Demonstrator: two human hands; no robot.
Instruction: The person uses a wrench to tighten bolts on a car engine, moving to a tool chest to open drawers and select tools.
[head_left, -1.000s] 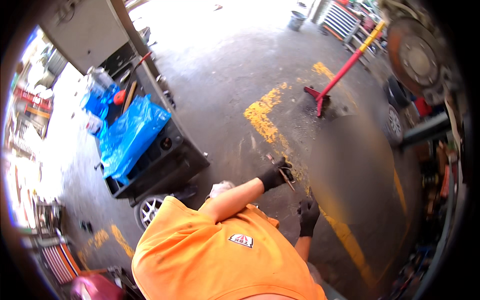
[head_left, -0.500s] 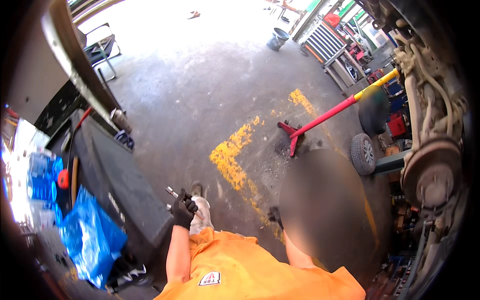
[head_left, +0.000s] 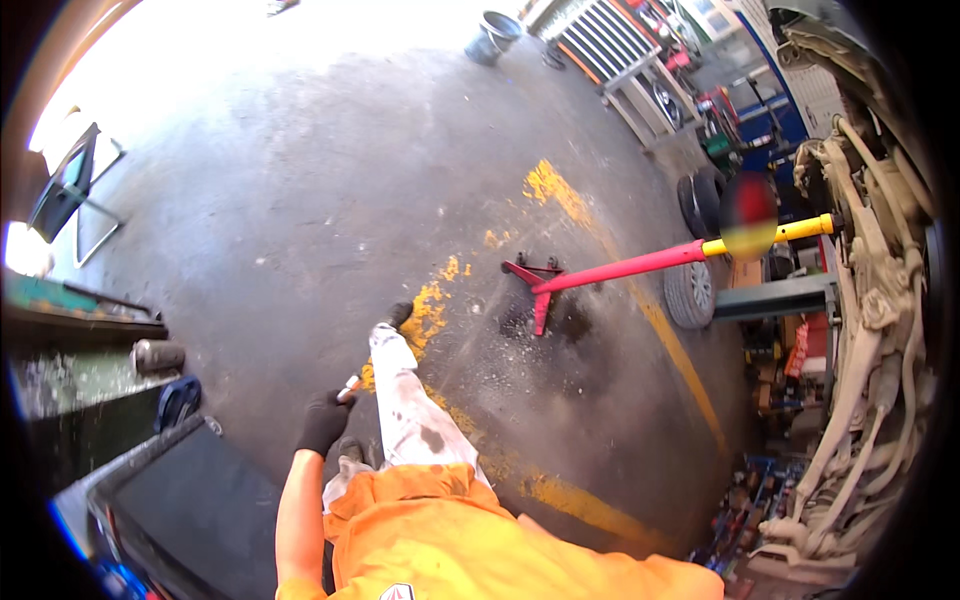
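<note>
The fingers [head_left: 332, 408] of your left hand [head_left: 324, 424], in a black glove, are curled closed around a tool [head_left: 350, 384], whose bright end juts out beyond them. The tool is above the floor [head_left: 290, 250], just left of your pale-trousered leg [head_left: 405, 400] in the view. Your right hand is out of sight, so I cannot tell how its fingers stand. A black worktop [head_left: 190, 510] lies at lower left, near your left forearm. Ahead and to the right, a red and yellow stand [head_left: 620, 269] leans across the floor, its yellow end near the car's underside [head_left: 850, 370]; a wheel [head_left: 690, 296] stands beside it.
</note>
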